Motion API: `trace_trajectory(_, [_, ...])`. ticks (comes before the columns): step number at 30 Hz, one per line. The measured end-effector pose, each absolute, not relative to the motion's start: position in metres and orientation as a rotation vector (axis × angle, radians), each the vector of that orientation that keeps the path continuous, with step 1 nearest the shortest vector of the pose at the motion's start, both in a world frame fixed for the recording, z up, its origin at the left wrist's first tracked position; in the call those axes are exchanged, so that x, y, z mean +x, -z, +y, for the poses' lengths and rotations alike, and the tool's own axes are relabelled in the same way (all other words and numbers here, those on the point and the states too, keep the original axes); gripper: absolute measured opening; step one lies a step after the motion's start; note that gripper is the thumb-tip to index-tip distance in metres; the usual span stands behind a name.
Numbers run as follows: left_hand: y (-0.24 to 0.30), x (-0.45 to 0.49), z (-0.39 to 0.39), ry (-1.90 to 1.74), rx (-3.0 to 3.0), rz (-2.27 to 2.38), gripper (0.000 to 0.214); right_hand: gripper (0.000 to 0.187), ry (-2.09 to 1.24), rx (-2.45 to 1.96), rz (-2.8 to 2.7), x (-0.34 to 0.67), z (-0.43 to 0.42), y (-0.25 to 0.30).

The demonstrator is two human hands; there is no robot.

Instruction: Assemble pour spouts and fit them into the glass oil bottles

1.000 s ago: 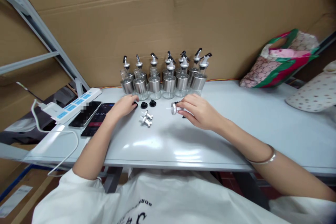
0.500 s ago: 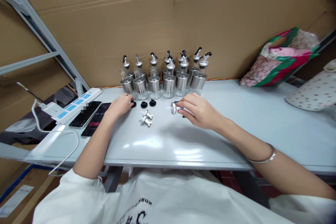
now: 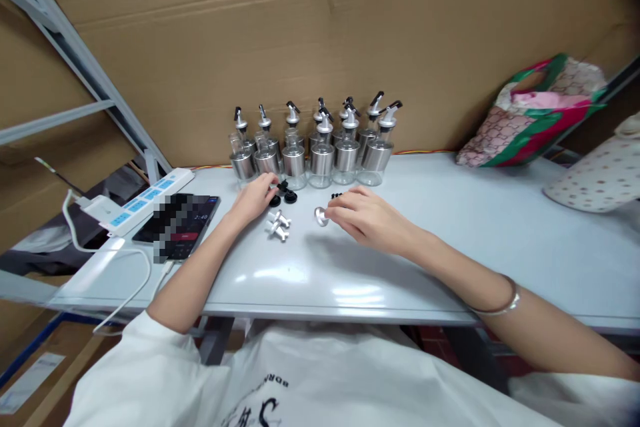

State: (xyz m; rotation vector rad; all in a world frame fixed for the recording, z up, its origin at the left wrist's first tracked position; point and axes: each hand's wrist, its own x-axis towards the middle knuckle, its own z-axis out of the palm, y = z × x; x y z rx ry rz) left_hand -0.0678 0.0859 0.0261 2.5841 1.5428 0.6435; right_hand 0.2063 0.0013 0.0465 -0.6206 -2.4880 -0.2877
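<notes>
My right hand (image 3: 361, 219) is closed on a silver pourer cap (image 3: 321, 216), held just above the grey table (image 3: 450, 247). My left hand (image 3: 255, 199) pinches a small black stopper (image 3: 283, 185) beside another black stopper (image 3: 291, 197) that lies on the table. Two silver spout pieces (image 3: 278, 225) lie between the hands. A few tiny black parts (image 3: 336, 196) sit behind my right fingers. Several glass bottles with steel bands and pourer tops (image 3: 320, 153) stand in a row along the cardboard wall.
A phone (image 3: 177, 227) and a white power strip (image 3: 145, 200) with a cable lie at the left of the table. A patterned bag (image 3: 530, 113) and a dotted cloth object (image 3: 600, 180) rest at the right. A cardboard wall (image 3: 320, 33) closes the back.
My left hand has moved right from the far-left stopper and lifted a black stopper. My right hand has shifted left and lower with the silver cap.
</notes>
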Motion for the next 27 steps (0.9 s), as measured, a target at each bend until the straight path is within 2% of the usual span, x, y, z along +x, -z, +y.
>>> trace_trajectory(6, [-0.024, -0.071, 0.084, -0.494, 2.561, 1.480, 0.029, 0.027, -0.073, -0.699, -2.542, 0.203, -0.002, -0.038])
trace_trajectory(9, [-0.022, -0.074, 0.085, -0.469, 2.564, 1.447, 0.040, 0.025, -0.192, -0.799, -2.604, 0.200, -0.004, -0.034])
trace_trajectory(13, [-0.022, -0.075, 0.086, -0.363, 2.591, 1.439, 0.043, 0.040, -0.290, -0.872, -2.683, 0.197, -0.004, -0.029])
trace_trajectory(16, [-0.029, -0.078, 0.082, -0.358, 2.590, 1.448, 0.041, 0.044, -0.382, -0.864, -2.688, 0.196, -0.005, -0.029])
trace_trajectory(20, [-0.045, -0.081, 0.070, -0.527, 2.556, 1.458, 0.043, 0.049, -0.461, -0.836, -2.713, 0.193, -0.010, -0.030])
trace_trajectory(24, [-0.063, -0.069, 0.054, -0.759, 2.675, 1.272, 0.039, 0.052, -0.491, -0.780, -2.735, 0.190, -0.015, -0.030])
trace_trajectory(27, [-0.076, -0.054, 0.031, -1.380, 2.863, 1.030, 0.025, 0.054, -0.492, -0.689, -2.746, 0.187, -0.016, -0.031])
